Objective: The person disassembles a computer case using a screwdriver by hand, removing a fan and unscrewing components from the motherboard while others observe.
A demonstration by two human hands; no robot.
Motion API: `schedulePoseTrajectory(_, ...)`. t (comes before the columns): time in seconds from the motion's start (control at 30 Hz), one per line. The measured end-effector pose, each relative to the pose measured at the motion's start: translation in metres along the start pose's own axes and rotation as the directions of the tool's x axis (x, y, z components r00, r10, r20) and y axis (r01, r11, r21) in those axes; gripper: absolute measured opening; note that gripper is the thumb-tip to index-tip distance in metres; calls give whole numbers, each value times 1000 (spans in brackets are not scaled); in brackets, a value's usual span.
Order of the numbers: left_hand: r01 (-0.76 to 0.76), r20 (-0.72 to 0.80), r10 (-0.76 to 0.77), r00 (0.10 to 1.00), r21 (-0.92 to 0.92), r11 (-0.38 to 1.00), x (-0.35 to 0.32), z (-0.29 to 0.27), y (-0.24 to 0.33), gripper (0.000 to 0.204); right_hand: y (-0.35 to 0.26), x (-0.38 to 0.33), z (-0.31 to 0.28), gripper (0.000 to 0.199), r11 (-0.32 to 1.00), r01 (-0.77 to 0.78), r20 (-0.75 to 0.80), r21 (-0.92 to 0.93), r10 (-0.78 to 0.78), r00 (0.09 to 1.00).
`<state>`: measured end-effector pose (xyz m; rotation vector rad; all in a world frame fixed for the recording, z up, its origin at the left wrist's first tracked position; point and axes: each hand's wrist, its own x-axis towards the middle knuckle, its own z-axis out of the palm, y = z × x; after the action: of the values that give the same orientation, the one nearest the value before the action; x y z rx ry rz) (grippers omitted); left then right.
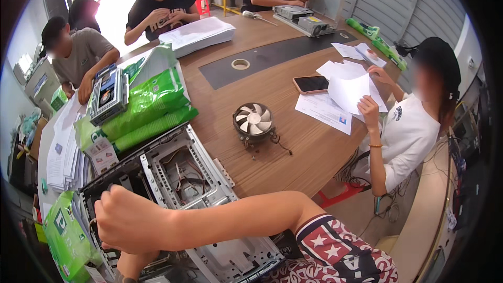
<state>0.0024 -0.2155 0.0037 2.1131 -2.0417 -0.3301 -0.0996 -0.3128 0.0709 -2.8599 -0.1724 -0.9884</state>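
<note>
An opened computer case (215, 230) lies on its side at the table's near edge, its metal frame and some loose cables showing. My right arm reaches across it from the right. At the case's left part, my right hand (128, 220) is closed in a fist, and whatever it grips is hidden. Below it my left hand (137, 259) reaches into the case. Its fingers are covered by my right hand and the frame, so their state does not show. On the table beyond the case stands a round CPU cooler fan (254, 120) with pale blades and a short cable.
Green paper packs (152, 99) lie beyond the case, with a metal drive unit (110, 94) on top. Another green pack (65, 236) is at the left. A phone (312, 84) lies near papers (327, 114) handled by a person at the right. Other people surround the table.
</note>
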Motion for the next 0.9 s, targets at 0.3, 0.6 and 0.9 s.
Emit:
schedulePoseTrajectory(0.3,26,-4,-26,1000,-13,1000,-14,-2,-12,13,18,-2,-18,33,853,-117,327,508,-65,943)
schedulePoseTrajectory(0.6,-85,-14,85,996,-70,994,-13,6,-11,13,24,-6,-21,44,892,-123,324,436,-28,946)
schedulePoseTrajectory(0.9,-26,-23,25,999,-71,997,-31,4,-8,13,10,4,-32,47,950,-173,411,258,53,910)
